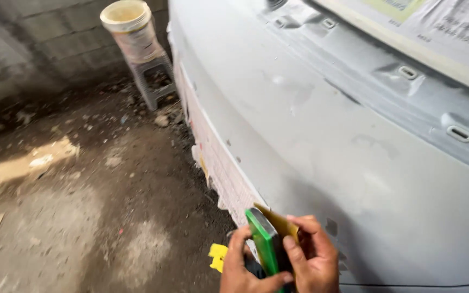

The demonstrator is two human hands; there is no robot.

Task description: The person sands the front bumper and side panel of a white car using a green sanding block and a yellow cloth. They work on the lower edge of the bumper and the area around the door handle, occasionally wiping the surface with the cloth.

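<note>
Far up-left of the hands, a pale bucket [128, 27] sits on a grey stool [156, 81] on the dirt floor [82, 190]. The left hand [242, 268] and right hand [313, 258] together grip a green block [264, 244] wrapped with tan sandpaper [280, 222], against the grey car panel [327, 135] edged by masking paper [215, 157].

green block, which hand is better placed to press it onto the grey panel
Right, probably. The right hand lies on the side nearest the grey panel, fingers over the green block and the tan sheet behind it. The left hand grips from the floor side, farther from the panel.
</note>
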